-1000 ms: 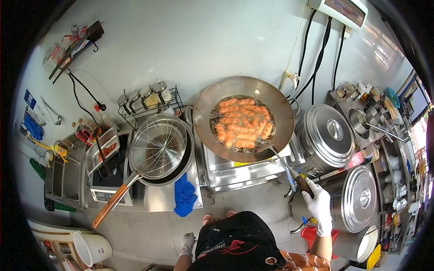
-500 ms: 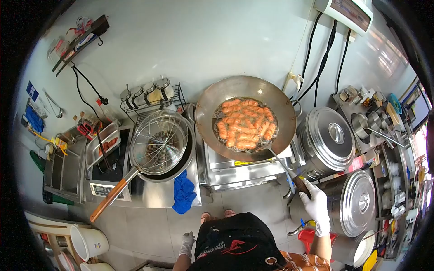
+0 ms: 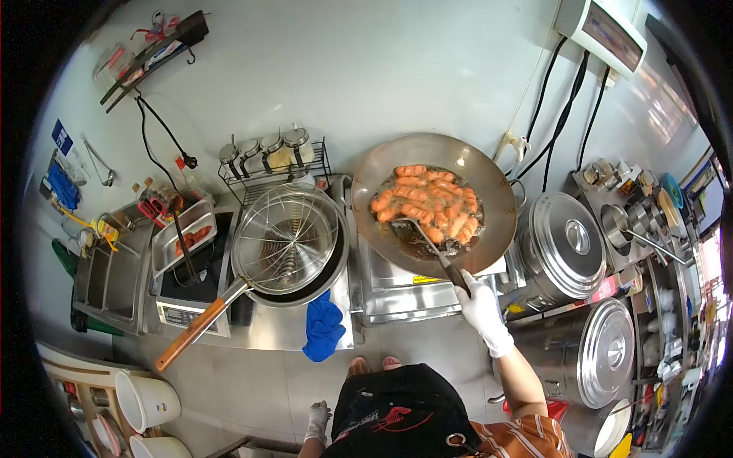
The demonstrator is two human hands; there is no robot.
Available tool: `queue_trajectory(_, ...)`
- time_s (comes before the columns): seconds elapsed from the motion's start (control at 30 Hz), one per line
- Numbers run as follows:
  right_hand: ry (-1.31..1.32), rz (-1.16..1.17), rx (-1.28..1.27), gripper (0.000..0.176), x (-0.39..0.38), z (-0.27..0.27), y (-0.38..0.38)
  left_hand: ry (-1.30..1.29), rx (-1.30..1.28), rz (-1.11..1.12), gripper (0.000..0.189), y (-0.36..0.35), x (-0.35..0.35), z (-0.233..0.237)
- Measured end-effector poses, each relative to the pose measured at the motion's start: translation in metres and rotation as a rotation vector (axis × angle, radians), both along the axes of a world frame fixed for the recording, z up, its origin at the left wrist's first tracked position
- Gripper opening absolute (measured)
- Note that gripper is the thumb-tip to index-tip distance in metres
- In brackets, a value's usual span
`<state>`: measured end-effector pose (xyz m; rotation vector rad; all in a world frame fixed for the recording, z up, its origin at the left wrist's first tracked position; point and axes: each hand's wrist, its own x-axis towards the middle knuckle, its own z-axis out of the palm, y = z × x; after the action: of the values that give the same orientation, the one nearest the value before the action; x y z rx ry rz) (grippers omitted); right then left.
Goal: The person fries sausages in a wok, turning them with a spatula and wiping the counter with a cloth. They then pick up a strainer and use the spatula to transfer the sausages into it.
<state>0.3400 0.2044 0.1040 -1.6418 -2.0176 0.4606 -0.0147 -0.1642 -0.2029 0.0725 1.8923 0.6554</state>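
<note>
A wide steel wok (image 3: pixel 492 191) stands on the stove, with many orange-red sausages (image 3: pixel 427 195) frying in bubbling oil. My right hand (image 3: pixel 482 314), in a white glove, is closed around the dark handle of a wok spatula (image 3: pixel 432 248). The spatula's head dips into the oil at the near left side of the sausages, partly hidden by them. Low beside the black apron (image 3: pixel 397 412) hangs my left hand (image 3: pixel 318 420), also gloved; its fingers are curled in and nothing shows in them.
Left of the wok, a wire skimmer (image 3: pixel 263 237) with a wooden handle lies over a strainer on a large pot (image 3: pixel 342 259). A blue cloth (image 3: pixel 324 327) hangs at the counter edge. Lidded steel pots (image 3: pixel 565 244) stand to the right. Farther left are a metal tray (image 3: pixel 169 256) and sink (image 3: pixel 114 275).
My right hand has moved forward and left, pushing the spatula from the wok's near rim in among the sausages. The sausages have bunched toward the far and right side. The view shifted slightly.
</note>
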Motion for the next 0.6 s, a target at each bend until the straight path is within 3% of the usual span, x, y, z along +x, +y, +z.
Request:
queue_trajectory(0.37, -0.495, -0.127, 0.239, 0.047, -0.012, -0.022, 0.079, -0.001, -0.018, 0.028, 0.035, 0.009, -0.047, 0.011)
queue_trajectory(0.6, -0.653, -0.154, 0.305, 0.046, 0.015, -0.02, 0.065, 0.075, 0.059, -0.174, 0.037, 0.036, -0.067, 0.033)
